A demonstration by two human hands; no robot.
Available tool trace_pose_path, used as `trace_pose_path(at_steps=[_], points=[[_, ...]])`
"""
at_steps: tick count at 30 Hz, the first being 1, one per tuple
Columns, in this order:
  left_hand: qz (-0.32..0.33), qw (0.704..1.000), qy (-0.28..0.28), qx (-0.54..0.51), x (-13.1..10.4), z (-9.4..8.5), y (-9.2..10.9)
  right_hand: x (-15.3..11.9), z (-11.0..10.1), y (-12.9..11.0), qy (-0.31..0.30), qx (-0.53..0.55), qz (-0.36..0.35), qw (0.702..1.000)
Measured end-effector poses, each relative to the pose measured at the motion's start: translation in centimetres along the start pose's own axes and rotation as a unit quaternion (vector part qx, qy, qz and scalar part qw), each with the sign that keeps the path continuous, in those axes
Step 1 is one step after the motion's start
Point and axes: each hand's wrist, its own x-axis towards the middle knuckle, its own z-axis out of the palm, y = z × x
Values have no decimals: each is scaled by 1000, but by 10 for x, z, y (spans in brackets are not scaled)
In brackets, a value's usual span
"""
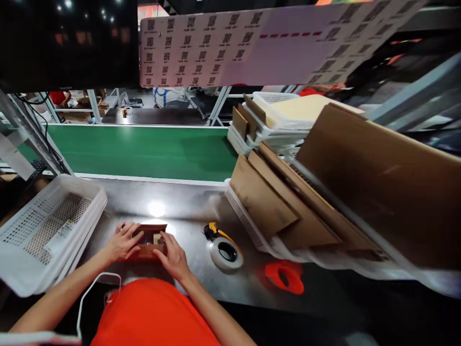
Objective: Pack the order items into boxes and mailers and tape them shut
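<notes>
Red cloth (pixel 154 315) lies nearest, with an open brown box (pixel 143 253) just beyond it on the metal surface (pixel 192 276). Fingers of the left hand (pixel 120 245) grip the box's left end; those of the right hand (pixel 176 259) grip its right. Rightward lie a tape roll (pixel 216 254) and red ring (pixel 296 283); white baskets (pixel 94 186) stand left, a green belt (pixel 144 149) beyond.

brown box (pixel 147 251) | open-topped | tan piece (pixel 157 239) inside, right end | on metal worktop (pixel 189 204)
</notes>
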Motion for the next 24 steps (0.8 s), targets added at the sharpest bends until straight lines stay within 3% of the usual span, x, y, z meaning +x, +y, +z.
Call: trace_pose_path(at_steps=[2,4,6,10,12,16,19,22,24], points=[[-22,998,52,39,-5,16,-4,-4,11,-4,47,-45,45,997],[-46,996,62,43,-15,29,-3,-3,13,-9,58,-111,47,991],[-40,998,41,26,-31,38,2,2,8,-15,-8,-162,-5,987],[-15,1000,-8,21,-65,44,8,12,-8,-18,-209,-163,-109,958],[-18,999,-25,24,-72,42,7,13,-10,-16,-241,-162,-120,949],[-4,999,-44,-18,-66,38,-1,10,-9,-15,-242,-171,-118,948],[-36,998,-5,-59,-63,38,0,8,-11,-18,-236,-165,-109,952],[-112,985,76,-110,-63,43,15,9,-14,-16,-196,-123,-117,966],[-207,959,129,-143,-62,48,29,10,-15,-12,-166,-74,-135,974]])
